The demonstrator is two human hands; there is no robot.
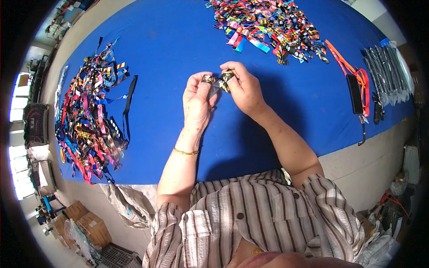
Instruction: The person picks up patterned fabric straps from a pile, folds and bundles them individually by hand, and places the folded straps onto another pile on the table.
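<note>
Over the middle of the blue-covered table (174,40), both hands are raised close together. My left hand (195,98) pinches one part of a short black patterned strap (227,81) between thumb and fingers. The other part, which looks looped or folded, is gripped by my right hand (246,91). Small yellow and light marks show on the black fabric. A greyish bit shows between the two hands; what it is, I cannot make out. Fingers cover much of the strap, so whether it is one piece or two cannot be told.
A heap of long, mixed-colour straps (85,120) lies at the left. Short colourful strap pieces (268,27) are piled at the far side. Toward the right are an orange lanyard (365,85) with a black holder (355,94) and bagged black straps (386,73).
</note>
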